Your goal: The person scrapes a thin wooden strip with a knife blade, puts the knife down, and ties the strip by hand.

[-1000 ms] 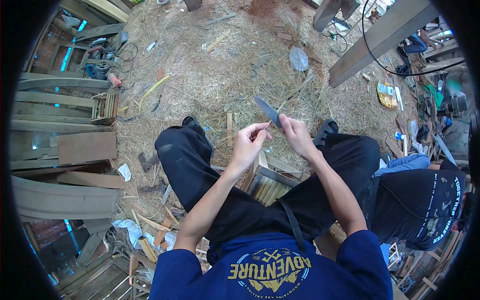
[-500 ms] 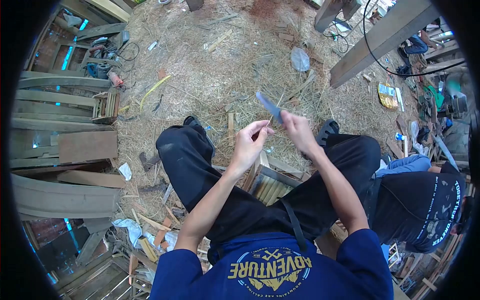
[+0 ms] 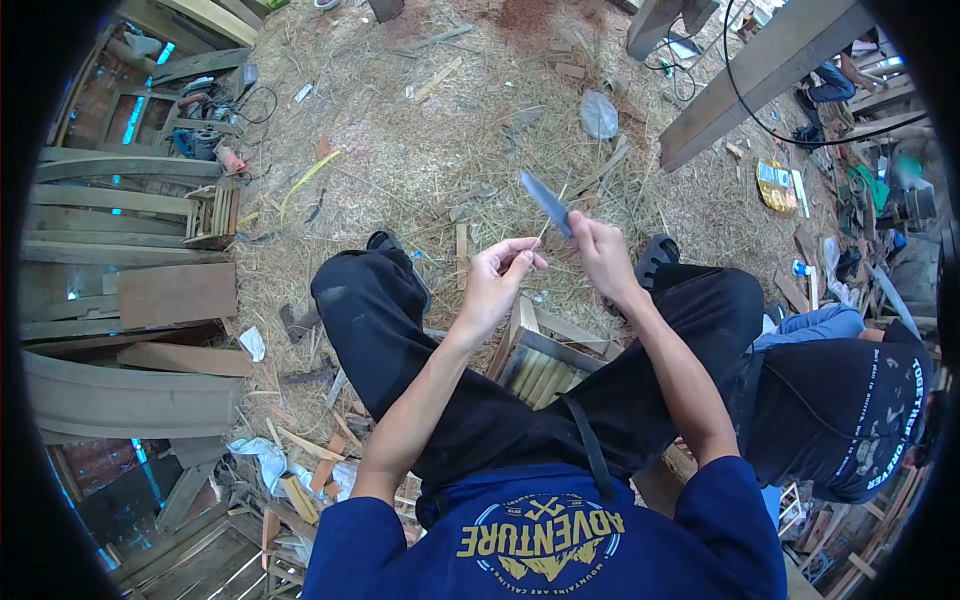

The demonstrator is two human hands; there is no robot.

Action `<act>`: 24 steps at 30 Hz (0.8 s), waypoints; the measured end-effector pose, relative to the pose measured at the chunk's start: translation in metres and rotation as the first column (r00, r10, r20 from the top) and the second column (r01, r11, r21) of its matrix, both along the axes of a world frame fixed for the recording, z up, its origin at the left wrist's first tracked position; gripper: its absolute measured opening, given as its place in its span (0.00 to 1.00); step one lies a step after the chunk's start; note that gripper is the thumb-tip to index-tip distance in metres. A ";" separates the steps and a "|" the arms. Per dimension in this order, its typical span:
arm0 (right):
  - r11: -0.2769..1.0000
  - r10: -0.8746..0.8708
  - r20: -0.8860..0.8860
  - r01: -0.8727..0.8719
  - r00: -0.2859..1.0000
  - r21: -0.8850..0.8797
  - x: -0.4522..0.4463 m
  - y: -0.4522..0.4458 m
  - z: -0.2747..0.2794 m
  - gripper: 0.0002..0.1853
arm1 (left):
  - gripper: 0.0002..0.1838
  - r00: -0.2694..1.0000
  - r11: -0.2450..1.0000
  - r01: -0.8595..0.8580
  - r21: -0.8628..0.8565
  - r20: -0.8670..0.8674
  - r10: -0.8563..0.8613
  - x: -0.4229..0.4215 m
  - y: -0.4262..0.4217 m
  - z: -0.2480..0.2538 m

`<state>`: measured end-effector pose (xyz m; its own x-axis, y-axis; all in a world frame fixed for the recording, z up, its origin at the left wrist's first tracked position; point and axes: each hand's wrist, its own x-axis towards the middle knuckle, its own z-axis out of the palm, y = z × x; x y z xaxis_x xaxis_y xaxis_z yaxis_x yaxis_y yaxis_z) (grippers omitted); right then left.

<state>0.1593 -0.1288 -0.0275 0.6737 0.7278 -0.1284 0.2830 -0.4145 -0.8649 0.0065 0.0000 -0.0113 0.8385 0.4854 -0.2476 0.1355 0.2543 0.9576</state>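
Jutting from left fingers (image 3: 521,264): thin stick (image 3: 542,236); knife (image 3: 543,200) in right fingers (image 3: 579,224).

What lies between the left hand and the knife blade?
A thin pale stick: in the head view, it runs from the left hand up to the knife blade.

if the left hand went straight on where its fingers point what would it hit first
Most likely the right hand, which grips the blade; the gap looks small, though a single view leaves depth unclear.
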 end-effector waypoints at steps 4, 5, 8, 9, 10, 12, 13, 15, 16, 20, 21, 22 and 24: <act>0.999 0.035 0.058 -0.035 0.998 0.004 -0.003 -0.001 0.002 0.30 | 0.16 1.000 0.997 -0.004 -0.072 0.008 0.004 -0.001 0.003 0.000; 1.000 0.016 0.046 -0.016 0.999 -0.001 0.000 -0.001 0.005 0.29 | 0.16 1.000 0.996 0.001 -0.089 0.015 0.000 -0.002 0.004 0.001; 1.000 -0.007 0.062 0.009 0.998 -0.020 0.001 0.001 0.015 0.28 | 0.16 1.000 0.993 0.013 -0.121 0.025 -0.010 0.000 0.003 0.000; 1.000 0.006 0.093 -0.005 0.996 -0.012 -0.002 -0.001 0.016 0.28 | 0.16 1.000 0.991 -0.002 -0.135 0.013 0.004 0.000 0.003 -0.002; 0.996 0.071 0.129 -0.062 0.989 -0.068 -0.007 -0.003 0.010 0.27 | 0.16 1.000 0.989 -0.021 -0.147 0.001 0.021 -0.001 0.002 -0.005; 0.997 0.028 0.072 -0.022 0.997 -0.076 -0.002 0.000 0.014 0.26 | 0.15 0.999 0.990 -0.032 -0.134 0.009 0.033 0.000 0.003 -0.006; 0.997 0.004 0.040 0.000 0.999 -0.081 -0.002 0.001 0.015 0.25 | 0.15 0.999 0.994 -0.022 -0.110 0.028 0.025 0.001 0.003 -0.006; 0.997 0.023 0.065 -0.019 0.998 -0.071 -0.005 -0.001 0.011 0.25 | 0.15 0.999 0.995 -0.013 -0.103 0.033 0.016 0.000 0.001 -0.005; 0.997 0.033 0.082 -0.027 0.996 -0.068 -0.005 -0.002 0.009 0.25 | 0.16 1.000 0.993 -0.016 -0.121 0.024 0.019 0.001 0.000 -0.004; 0.999 0.022 0.082 -0.020 0.996 -0.030 -0.006 0.000 0.006 0.25 | 0.15 1.000 0.989 -0.014 -0.150 0.010 0.015 0.000 0.003 -0.008; 1.000 -0.011 0.042 0.011 0.999 -0.008 -0.003 0.002 0.007 0.24 | 0.15 1.000 0.987 -0.011 -0.158 0.013 0.014 0.000 0.003 -0.007; 0.990 0.014 0.028 -0.010 1.000 -0.138 0.005 0.005 0.014 0.24 | 0.15 1.000 0.986 -0.007 -0.168 0.016 0.010 0.000 0.003 -0.004; 0.995 0.035 0.073 -0.027 0.997 -0.098 -0.007 0.002 0.008 0.25 | 0.15 1.000 0.982 -0.009 -0.189 -0.003 0.009 0.000 0.000 -0.004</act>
